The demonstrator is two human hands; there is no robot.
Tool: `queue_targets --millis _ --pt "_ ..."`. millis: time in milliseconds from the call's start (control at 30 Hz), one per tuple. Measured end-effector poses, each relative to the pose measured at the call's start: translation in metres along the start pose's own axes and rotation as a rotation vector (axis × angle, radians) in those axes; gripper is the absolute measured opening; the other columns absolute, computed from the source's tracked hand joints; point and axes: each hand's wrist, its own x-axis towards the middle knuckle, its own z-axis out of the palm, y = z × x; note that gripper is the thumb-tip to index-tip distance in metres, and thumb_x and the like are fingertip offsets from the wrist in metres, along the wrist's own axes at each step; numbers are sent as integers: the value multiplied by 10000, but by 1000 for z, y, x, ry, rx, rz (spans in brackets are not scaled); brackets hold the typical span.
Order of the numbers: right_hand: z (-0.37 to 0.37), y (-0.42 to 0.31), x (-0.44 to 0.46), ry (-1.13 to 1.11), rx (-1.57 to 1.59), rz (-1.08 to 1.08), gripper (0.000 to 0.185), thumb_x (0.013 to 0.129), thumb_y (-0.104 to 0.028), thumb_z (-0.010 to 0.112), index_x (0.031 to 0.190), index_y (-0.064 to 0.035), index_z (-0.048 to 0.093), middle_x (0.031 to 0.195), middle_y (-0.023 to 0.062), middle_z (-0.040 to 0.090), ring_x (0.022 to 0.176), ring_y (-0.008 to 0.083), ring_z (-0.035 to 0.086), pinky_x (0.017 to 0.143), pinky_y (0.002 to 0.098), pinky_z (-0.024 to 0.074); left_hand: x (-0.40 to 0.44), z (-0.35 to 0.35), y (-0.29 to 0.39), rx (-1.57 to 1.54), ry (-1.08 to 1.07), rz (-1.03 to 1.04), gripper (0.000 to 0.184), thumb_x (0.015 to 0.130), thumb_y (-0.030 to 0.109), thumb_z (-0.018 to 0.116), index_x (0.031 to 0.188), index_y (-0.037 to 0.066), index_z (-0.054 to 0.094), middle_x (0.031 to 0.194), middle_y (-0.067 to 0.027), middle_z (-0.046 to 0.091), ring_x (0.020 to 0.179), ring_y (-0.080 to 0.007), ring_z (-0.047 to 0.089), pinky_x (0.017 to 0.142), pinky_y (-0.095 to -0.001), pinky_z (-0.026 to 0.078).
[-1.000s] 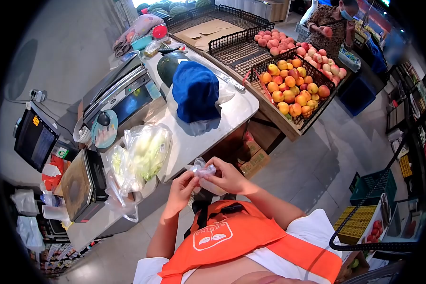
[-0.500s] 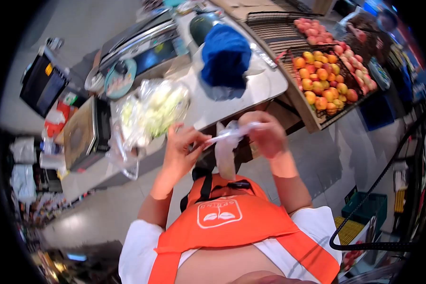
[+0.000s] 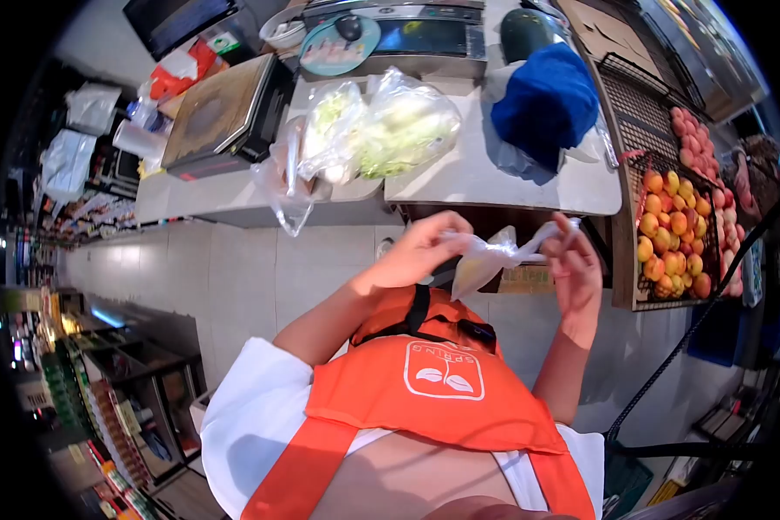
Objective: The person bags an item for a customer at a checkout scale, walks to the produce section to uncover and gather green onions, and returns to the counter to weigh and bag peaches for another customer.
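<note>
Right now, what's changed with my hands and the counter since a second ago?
Your left hand and right hand have moved apart, from close together at the bunched plastic bag to holding its stretched ends, with it hanging between. Both still hold it. The view has swung left. The bagged vegetables and blue cloth stayed on the counter.

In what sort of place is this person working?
Probably a produce shop: yellow-red fruit is piled beside a counter, bagged green vegetables lie on it, and the person wears an orange apron.
</note>
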Motion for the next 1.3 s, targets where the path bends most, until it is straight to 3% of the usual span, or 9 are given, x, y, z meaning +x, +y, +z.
queue_targets --millis 100,200,433,700,900,1100,1167,1233,1300 --pt "31 23 10 -140 -353 85 490 758 -59 617 1211 -19 435 1002 39 546 749 44 490 672 181 405 10 21 5 60 -73 -17 130 792 140 576 803 13 550 691 -28 503 662 -106 487 611 -238 391" --pt "33 35 16 -165 -413 129 253 754 -67 645 968 -19 518 876 -15 536 737 35 470 639 176 388 21 22 3 394 20 199 104 710 99 617 781 27 596 684 -98 514 626 -220 522 577 -282 412" --pt "29 37 19 -217 -799 8 140 775 -104 620 701 -23 533 682 -54 471 591 46 372 517 196 301 27 20 -5 268 61 325 297 757 121 602 1039 61 527 824 -38 538 669 -123 494 620 -249 404" --pt "36 30 36 174 -493 -55 81 853 -101 513 827 -28 489 623 -47 468 544 7 407 479 151 309 18 7 1 175 -248 -220 334 841 191 553 1064 8 384 776 -54 568 732 -69 502 669 -229 418" --pt "36 46 30 -114 -1080 95 151 798 -101 535 723 16 477 579 16 447 561 63 366 500 232 334 17 0 -9 237 -96 43 246 826 98 499 1040 43 390 776 -44 515 714 -92 458 652 -221 382" --pt "38 25 32 -243 -428 132 139 849 -126 524 790 -1 525 707 -39 478 671 51 434 601 179 355 21 -2 -29 406 -42 531 415 785 243 596 1111 41 438 1143 -103 437 1093 -227 400 926 -359 312" --pt "71 32 32 -198 -389 164 138 832 -119 547 855 17 552 733 -29 513 707 57 476 639 177 380 10 4 -55 282 -222 388 422 737 282 648 1047 64 463 974 -67 512 1030 -234 425 961 -350 271" --pt "83 45 33 -369 -347 70 189 809 -106 572 937 33 559 770 -1 550 762 70 509 691 191 403 23 5 -93 657 -70 598 244 708 159 644 895 66 518 858 -45 523 815 -189 522 789 -339 417" --pt "98 40 32 -427 -518 18 151 813 -95 559 899 29 557 759 17 545 755 66 499 683 213 401 8 8 -90 82 181 295 199 691 159 631 838 77 526 769 -40 527 742 -209 539 725 -337 449"
